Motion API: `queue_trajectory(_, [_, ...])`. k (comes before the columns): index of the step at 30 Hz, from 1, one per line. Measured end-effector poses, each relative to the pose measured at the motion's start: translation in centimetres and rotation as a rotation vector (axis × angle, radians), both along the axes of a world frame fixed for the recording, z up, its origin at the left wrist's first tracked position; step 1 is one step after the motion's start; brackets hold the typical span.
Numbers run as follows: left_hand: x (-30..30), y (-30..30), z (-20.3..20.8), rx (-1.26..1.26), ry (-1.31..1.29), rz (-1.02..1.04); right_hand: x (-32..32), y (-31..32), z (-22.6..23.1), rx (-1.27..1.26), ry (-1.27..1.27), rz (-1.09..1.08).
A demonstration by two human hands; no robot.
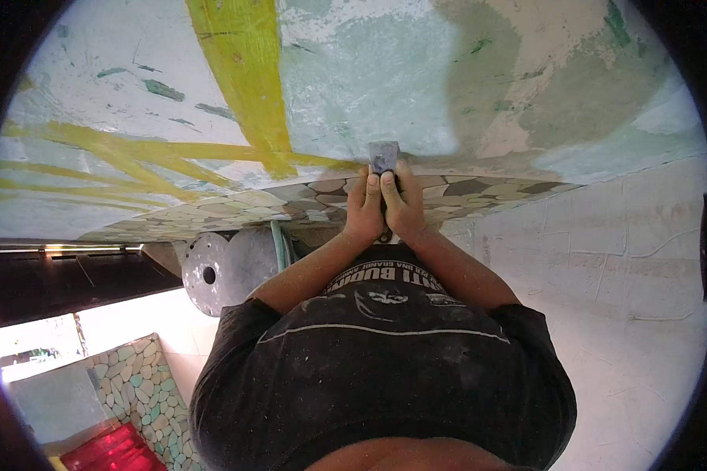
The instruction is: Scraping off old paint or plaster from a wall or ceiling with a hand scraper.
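My left hand (363,210) and my right hand (405,206) are closed together around a scraper (384,149). Its grey, roughly rectangular blade points away from me, and both thumbs lie side by side at the blade's base. Most of the dark handle is covered by my fingers; its lower end shows below my palms. The blade's front edge is at the patchy pale green and white painted wall (361,82), though I cannot tell if it touches. My fingers behind the tool are largely hidden.
Yellow stripes (247,86) cross the painted wall, above a stone mosaic band (471,192). A grey cylinder (204,275) with a hole stands at left beside a pale green strip (280,247). A white wall (605,298) runs along the right. Something red (114,451) lies lower left.
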State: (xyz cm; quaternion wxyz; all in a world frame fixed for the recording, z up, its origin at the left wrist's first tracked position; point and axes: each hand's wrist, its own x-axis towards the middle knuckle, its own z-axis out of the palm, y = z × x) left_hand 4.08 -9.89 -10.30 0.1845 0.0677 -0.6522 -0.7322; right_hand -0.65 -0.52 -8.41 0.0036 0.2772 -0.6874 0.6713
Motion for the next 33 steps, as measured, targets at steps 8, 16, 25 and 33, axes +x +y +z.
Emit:
queue_trajectory(8, [-0.4, -0.4, 1.6, -0.214, 0.006, 0.058, -0.1, -1.5, 2.7, -0.295, -0.105, 0.007])
queue_trajectory(16, [0.2, 0.7, 2.8, -0.220, -0.054, 0.127, 0.2, -0.8, 0.7, -0.107, -0.128, -0.095])
queue_trajectory(25, [0.7, -0.7, 11.1, -0.069, 0.270, -0.083, 1.2, 0.3, 10.7, -0.149, 0.340, -0.071])
queue_trajectory(33, [2.0, -3.7, 15.1, -0.796, 0.436, 0.280, 2.4, 0.8, 14.2, -0.461, 0.206, -0.076])
